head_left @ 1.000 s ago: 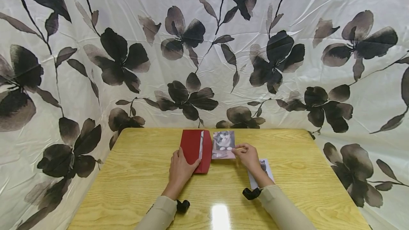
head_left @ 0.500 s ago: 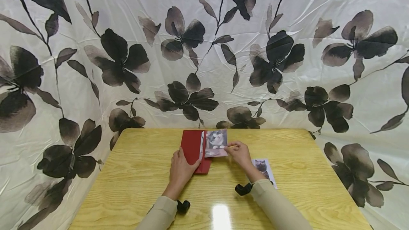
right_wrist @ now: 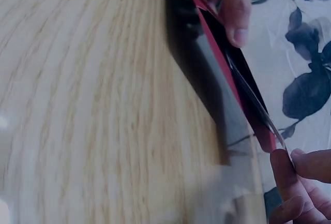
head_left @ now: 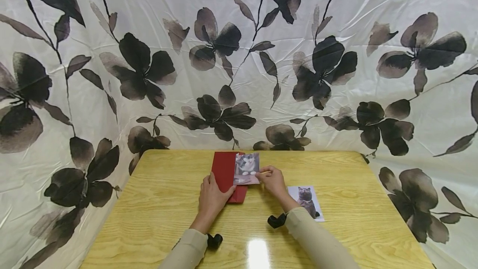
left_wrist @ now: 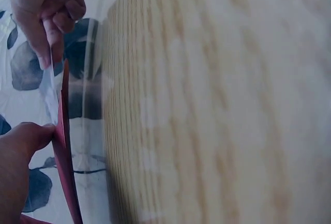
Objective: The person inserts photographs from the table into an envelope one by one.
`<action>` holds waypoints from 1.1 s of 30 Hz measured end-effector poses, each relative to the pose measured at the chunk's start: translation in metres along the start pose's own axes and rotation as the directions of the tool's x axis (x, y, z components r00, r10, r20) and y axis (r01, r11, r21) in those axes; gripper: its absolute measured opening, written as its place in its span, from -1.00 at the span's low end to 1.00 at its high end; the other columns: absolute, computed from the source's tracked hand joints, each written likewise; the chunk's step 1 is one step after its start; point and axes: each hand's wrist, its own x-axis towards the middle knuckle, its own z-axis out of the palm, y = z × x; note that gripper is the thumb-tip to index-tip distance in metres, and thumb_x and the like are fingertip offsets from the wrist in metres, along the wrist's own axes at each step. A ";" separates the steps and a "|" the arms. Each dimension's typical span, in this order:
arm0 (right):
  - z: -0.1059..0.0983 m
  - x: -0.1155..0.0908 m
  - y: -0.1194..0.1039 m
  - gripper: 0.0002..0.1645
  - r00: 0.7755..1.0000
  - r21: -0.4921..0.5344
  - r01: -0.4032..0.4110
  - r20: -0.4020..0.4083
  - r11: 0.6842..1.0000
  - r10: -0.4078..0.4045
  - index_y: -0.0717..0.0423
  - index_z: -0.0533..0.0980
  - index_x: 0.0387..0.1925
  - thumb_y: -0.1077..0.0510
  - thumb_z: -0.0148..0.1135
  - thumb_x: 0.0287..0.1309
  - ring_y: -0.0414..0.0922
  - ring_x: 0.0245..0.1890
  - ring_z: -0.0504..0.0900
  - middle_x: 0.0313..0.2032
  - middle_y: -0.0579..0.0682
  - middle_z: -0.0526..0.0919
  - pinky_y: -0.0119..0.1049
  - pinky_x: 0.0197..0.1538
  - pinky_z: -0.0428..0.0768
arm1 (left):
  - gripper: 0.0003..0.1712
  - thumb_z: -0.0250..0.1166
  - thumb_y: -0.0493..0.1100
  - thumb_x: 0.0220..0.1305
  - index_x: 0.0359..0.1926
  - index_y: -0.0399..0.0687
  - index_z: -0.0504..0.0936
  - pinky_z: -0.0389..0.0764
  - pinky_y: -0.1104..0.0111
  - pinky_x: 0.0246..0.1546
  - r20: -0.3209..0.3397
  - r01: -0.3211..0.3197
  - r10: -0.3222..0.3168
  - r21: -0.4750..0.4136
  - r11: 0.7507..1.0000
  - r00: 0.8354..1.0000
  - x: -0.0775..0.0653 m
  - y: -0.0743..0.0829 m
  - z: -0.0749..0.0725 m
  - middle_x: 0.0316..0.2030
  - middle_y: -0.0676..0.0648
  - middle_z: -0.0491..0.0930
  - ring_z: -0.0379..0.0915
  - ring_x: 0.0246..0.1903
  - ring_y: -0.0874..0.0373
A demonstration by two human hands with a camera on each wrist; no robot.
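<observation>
The left hand point(head_left: 212, 196) grips a red envelope point(head_left: 223, 168); the right hand point(head_left: 274, 182) pinches a cat photo point(head_left: 246, 168) at its opening. Another cat picture point(head_left: 306, 201) lies on the worktop point(head_left: 157, 211), beside the right forearm.

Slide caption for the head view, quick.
Left hand holds envelope, right hand pinches cat photo at its opening; second photo lies on table.

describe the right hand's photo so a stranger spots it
Over the yellow table, find the red envelope in the left hand. The held photo is at its right side, pinched by the right hand. Unlike the loose photo, it shows a grey-and-white cat.
</observation>
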 end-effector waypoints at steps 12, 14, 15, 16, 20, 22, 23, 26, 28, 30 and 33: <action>0.009 -0.004 0.001 -0.78 1.000 -0.057 0.007 -0.007 0.998 -0.008 0.26 0.65 -0.08 0.20 0.45 0.36 -0.07 -0.57 0.61 -0.49 0.04 0.77 -0.34 -0.59 0.38 | 0.27 0.55 0.28 0.22 0.61 -0.44 0.18 0.56 -0.19 0.25 0.011 0.006 -0.006 -0.005 1.000 1.000 0.001 0.000 0.000 0.40 -0.45 0.33 0.40 0.30 -0.33; 0.011 -0.004 0.000 -0.76 1.000 -0.041 0.006 -0.005 0.999 -0.007 0.26 0.64 -0.06 0.20 0.46 0.36 -0.12 -0.59 0.57 -0.49 0.05 0.77 -0.35 -0.58 0.37 | 0.27 0.55 0.28 0.23 0.61 -0.43 0.17 0.56 -0.18 0.24 0.014 0.008 -0.008 -0.005 1.000 1.000 0.001 -0.001 0.000 0.41 -0.45 0.33 0.40 0.30 -0.33; 0.012 -0.004 -0.001 -0.75 1.000 -0.039 0.009 -0.003 0.999 -0.009 0.27 0.64 -0.04 0.21 0.45 0.36 -0.10 -0.58 0.58 -0.48 0.05 0.78 -0.35 -0.57 0.37 | 0.27 0.54 0.28 0.23 0.62 -0.43 0.17 0.56 -0.18 0.24 0.016 0.010 -0.010 -0.006 1.000 1.000 0.000 -0.001 -0.001 0.41 -0.45 0.33 0.40 0.30 -0.33; 0.013 -0.005 -0.002 -0.73 1.000 -0.037 0.008 0.001 0.999 -0.008 0.28 0.63 -0.02 0.21 0.45 0.36 -0.11 -0.59 0.56 -0.48 0.06 0.78 -0.35 -0.57 0.37 | 0.27 0.54 0.28 0.23 0.62 -0.43 0.17 0.56 -0.18 0.24 0.016 0.011 -0.011 -0.008 1.000 1.000 0.000 -0.001 -0.001 0.41 -0.45 0.33 0.40 0.30 -0.33; 0.019 -0.005 -0.004 -0.71 1.000 -0.053 0.016 0.004 0.998 -0.015 0.29 0.62 0.02 0.21 0.45 0.37 -0.02 -0.51 0.64 -0.46 0.09 0.79 -0.35 -0.49 0.42 | 0.26 0.56 0.26 0.22 0.60 -0.44 0.19 0.57 -0.18 0.22 0.006 0.008 -0.008 -0.013 1.000 1.000 -0.001 -0.001 -0.001 0.40 -0.45 0.34 0.41 0.28 -0.33; 0.022 -0.005 -0.005 -0.71 1.000 -0.069 0.018 0.007 0.997 -0.018 0.29 0.62 0.02 0.20 0.44 0.38 0.07 -0.44 0.71 -0.46 0.09 0.79 -0.34 -0.43 0.48 | 0.25 0.57 0.26 0.21 0.60 -0.44 0.20 0.57 -0.18 0.21 0.001 0.008 -0.008 -0.013 1.000 1.000 -0.001 -0.001 -0.001 0.39 -0.45 0.35 0.41 0.28 -0.33; 0.024 -0.005 -0.005 -0.72 1.000 -0.075 0.021 0.007 0.997 -0.021 0.28 0.62 0.02 0.20 0.44 0.39 0.13 -0.39 0.74 -0.46 0.09 0.78 -0.34 -0.39 0.51 | 0.26 0.57 0.26 0.21 0.60 -0.43 0.20 0.57 -0.18 0.21 0.002 0.009 -0.009 -0.010 1.000 1.000 -0.001 -0.001 -0.001 0.40 -0.44 0.34 0.41 0.28 -0.33; 0.028 -0.004 -0.007 -0.72 1.000 -0.091 0.027 0.006 0.996 -0.026 0.28 0.63 0.01 0.19 0.44 0.39 0.22 -0.28 0.78 -0.46 0.08 0.77 -0.32 -0.30 0.56 | 0.26 0.57 0.26 0.21 0.61 -0.43 0.19 0.57 -0.18 0.22 0.001 0.009 -0.009 -0.009 1.000 1.000 -0.001 0.000 -0.001 0.40 -0.45 0.34 0.41 0.28 -0.34; 0.030 -0.004 -0.008 -0.73 1.000 -0.098 0.031 0.001 0.995 -0.031 0.27 0.65 0.01 0.19 0.44 0.39 0.24 -0.26 0.77 -0.45 0.07 0.76 -0.30 -0.28 0.57 | 0.26 0.56 0.27 0.22 0.61 -0.43 0.18 0.56 -0.19 0.23 0.006 0.013 -0.013 -0.015 1.000 1.000 -0.002 0.000 -0.001 0.41 -0.45 0.33 0.40 0.30 -0.34; 0.032 -0.003 -0.008 -0.74 0.999 -0.106 0.038 -0.004 0.994 -0.039 0.27 0.68 -0.01 0.20 0.45 0.38 0.23 -0.25 0.77 -0.42 0.08 0.76 -0.30 -0.27 0.58 | 0.26 0.56 0.27 0.22 0.61 -0.43 0.18 0.55 -0.19 0.24 0.007 0.016 -0.016 -0.021 1.000 1.000 -0.002 0.000 -0.001 0.42 -0.45 0.32 0.40 0.30 -0.35; 0.034 -0.001 -0.008 -0.77 0.999 -0.117 0.045 -0.011 0.992 -0.047 0.26 0.72 -0.03 0.20 0.46 0.37 0.21 -0.26 0.77 -0.39 0.11 0.76 -0.31 -0.29 0.58 | 0.26 0.56 0.27 0.23 0.61 -0.43 0.18 0.55 -0.20 0.23 0.008 0.019 -0.019 -0.022 1.000 1.000 -0.001 0.000 -0.001 0.42 -0.45 0.32 0.40 0.31 -0.36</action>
